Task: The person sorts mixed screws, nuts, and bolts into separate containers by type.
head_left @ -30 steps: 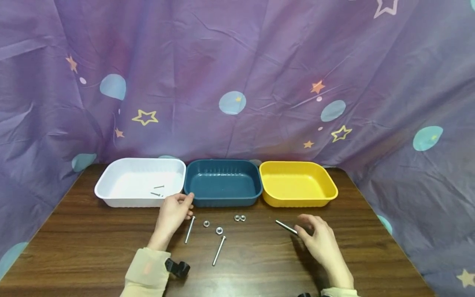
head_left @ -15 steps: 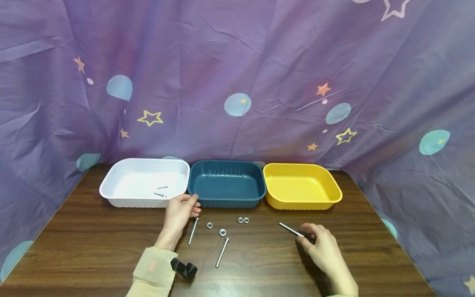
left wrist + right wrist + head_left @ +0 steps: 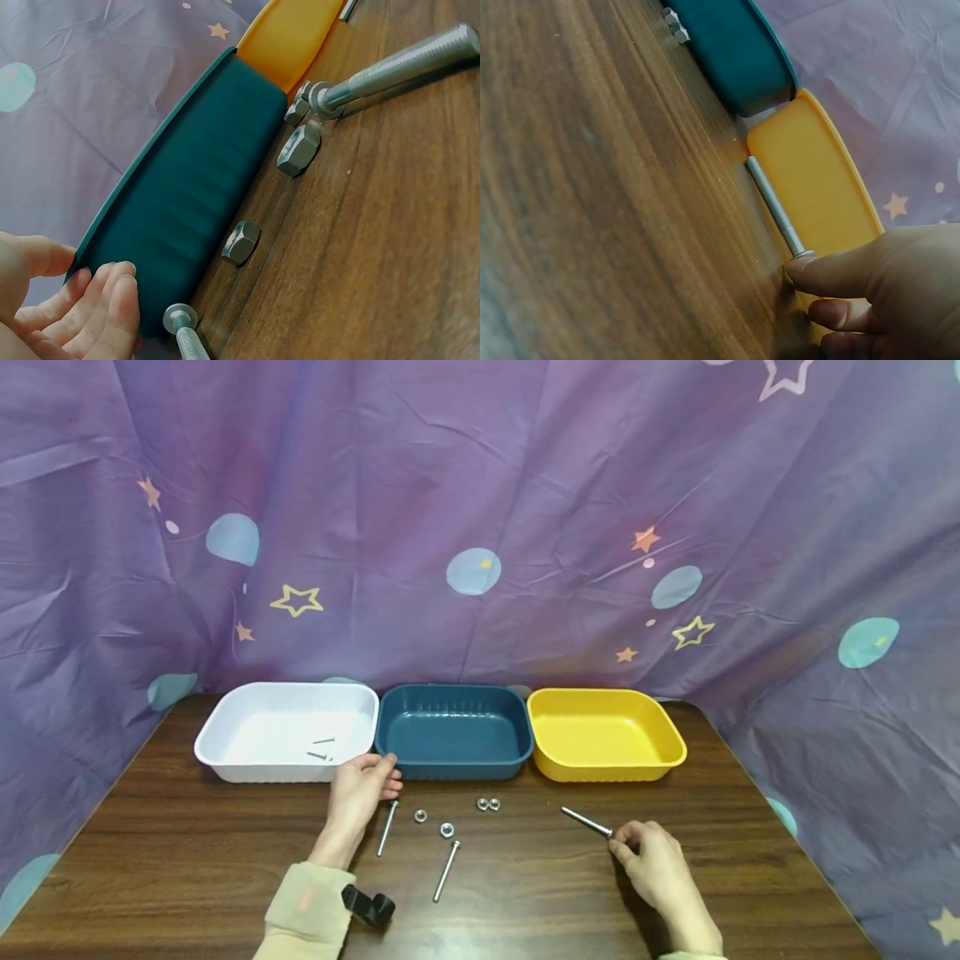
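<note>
My left hand (image 3: 358, 789) pinches the near left corner of the dark teal tray (image 3: 457, 771), thumb over the rim and fingers against the outer wall. Just below those fingers lies a bolt (image 3: 387, 828), its head (image 3: 180, 316) close to the tray wall. On the right, my right hand (image 3: 654, 860) grips another bolt (image 3: 585, 820) by its head end between thumb and fingers. That bolt's shank (image 3: 774, 204) points away toward the yellow tray (image 3: 810, 172), low over the table. A third bolt (image 3: 446, 872) lies on the table between the hands.
Loose nuts (image 3: 447, 830) lie in front of the teal tray, two of them (image 3: 488, 804) side by side. To the left stands a white tray (image 3: 262, 772) with a few small screws (image 3: 318, 756) inside. A purple curtain (image 3: 405, 527) hangs behind the trays.
My right hand has drawn back slightly toward the bolt's head, and its thumb and fingers have closed there, leaving more shank visible. The left hand stays at the teal tray's corner.
</note>
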`<action>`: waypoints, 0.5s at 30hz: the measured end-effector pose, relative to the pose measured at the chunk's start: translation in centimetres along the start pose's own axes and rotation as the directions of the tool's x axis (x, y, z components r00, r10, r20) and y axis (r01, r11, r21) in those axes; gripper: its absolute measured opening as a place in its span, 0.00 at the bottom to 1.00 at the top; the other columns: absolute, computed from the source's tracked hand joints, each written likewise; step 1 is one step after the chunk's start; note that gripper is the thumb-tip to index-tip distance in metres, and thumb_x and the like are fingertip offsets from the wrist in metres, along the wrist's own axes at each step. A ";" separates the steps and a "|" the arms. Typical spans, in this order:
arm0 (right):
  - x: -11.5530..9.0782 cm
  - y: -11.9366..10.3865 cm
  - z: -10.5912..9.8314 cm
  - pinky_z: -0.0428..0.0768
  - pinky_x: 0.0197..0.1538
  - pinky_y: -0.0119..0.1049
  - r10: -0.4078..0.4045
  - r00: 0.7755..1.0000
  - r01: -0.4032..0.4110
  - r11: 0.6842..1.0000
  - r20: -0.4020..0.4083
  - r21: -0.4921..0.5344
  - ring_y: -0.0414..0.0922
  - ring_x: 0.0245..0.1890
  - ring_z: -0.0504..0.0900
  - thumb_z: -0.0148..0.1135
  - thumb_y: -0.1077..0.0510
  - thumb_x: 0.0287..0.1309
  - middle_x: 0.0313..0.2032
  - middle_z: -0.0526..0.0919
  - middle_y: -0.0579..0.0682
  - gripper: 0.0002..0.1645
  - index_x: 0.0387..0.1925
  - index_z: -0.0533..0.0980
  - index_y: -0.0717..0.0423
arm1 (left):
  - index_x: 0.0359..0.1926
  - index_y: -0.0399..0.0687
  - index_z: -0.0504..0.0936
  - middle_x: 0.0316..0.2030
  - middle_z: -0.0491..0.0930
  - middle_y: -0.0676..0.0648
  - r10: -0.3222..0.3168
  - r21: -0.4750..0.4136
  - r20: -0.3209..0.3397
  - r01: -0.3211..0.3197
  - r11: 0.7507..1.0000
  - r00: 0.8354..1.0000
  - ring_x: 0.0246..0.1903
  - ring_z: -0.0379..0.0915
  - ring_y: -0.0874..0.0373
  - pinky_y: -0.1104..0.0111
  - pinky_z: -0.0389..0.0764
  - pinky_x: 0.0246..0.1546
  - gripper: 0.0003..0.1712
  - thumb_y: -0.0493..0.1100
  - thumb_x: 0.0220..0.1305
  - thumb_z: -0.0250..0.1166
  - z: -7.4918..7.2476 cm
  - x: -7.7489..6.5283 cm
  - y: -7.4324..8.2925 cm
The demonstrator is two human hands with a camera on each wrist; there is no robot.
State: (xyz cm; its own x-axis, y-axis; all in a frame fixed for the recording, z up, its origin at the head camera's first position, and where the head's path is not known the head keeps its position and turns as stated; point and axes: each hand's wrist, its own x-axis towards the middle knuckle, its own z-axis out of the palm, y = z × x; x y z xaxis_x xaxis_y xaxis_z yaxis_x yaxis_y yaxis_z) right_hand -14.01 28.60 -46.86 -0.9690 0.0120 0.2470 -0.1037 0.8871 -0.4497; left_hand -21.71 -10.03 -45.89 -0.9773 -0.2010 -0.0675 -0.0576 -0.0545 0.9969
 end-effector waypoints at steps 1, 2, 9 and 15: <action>0.0 0.0 0.0 0.70 0.36 0.46 0.006 1.000 -0.006 1.000 -0.001 0.000 0.45 0.29 0.74 0.71 0.64 0.51 0.26 0.74 0.46 0.11 0.24 0.76 0.50 | 0.42 0.24 0.78 0.28 0.82 0.37 0.002 0.000 0.001 -0.002 1.000 1.000 0.20 0.78 0.61 0.72 0.81 0.24 0.13 0.36 0.68 0.59 0.0 0.0 0.0; 0.0 0.1 0.0 0.70 0.35 0.46 0.012 1.000 -0.012 1.000 -0.004 -0.001 0.45 0.29 0.73 0.71 0.64 0.51 0.26 0.74 0.46 0.11 0.24 0.75 0.50 | 0.42 0.24 0.78 0.28 0.82 0.37 0.003 -0.001 0.001 -0.003 1.000 1.000 0.20 0.78 0.61 0.72 0.81 0.24 0.13 0.36 0.68 0.59 0.0 0.0 0.0; 0.2 0.2 0.1 0.71 0.38 0.48 0.025 0.999 -0.025 1.000 -0.026 0.016 0.49 0.32 0.74 0.73 0.63 0.49 0.29 0.75 0.50 0.19 0.42 0.76 0.62 | 0.42 0.22 0.77 0.27 0.82 0.38 0.013 0.001 0.007 -0.013 1.000 1.000 0.20 0.79 0.61 0.71 0.81 0.24 0.14 0.36 0.68 0.59 0.0 -0.1 0.0; 0.8 -0.4 0.7 0.69 0.41 0.50 -0.030 1.000 0.029 0.999 0.010 0.023 0.50 0.33 0.75 0.72 0.62 0.50 0.29 0.76 0.49 0.11 0.36 0.80 0.56 | 0.43 0.23 0.77 0.28 0.83 0.36 0.011 -0.003 0.004 -0.011 1.000 1.000 0.20 0.79 0.61 0.71 0.81 0.24 0.14 0.35 0.68 0.59 0.0 0.0 0.0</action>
State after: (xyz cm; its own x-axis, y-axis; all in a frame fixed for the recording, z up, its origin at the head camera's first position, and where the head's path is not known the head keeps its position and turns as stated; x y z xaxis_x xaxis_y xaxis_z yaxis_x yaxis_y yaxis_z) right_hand -14.89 27.96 -47.13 -0.9676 -0.0189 0.2517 -0.1372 0.8763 -0.4618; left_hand -21.70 -9.97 -45.93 -0.9788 -0.1973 -0.0558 -0.0457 -0.0553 0.9974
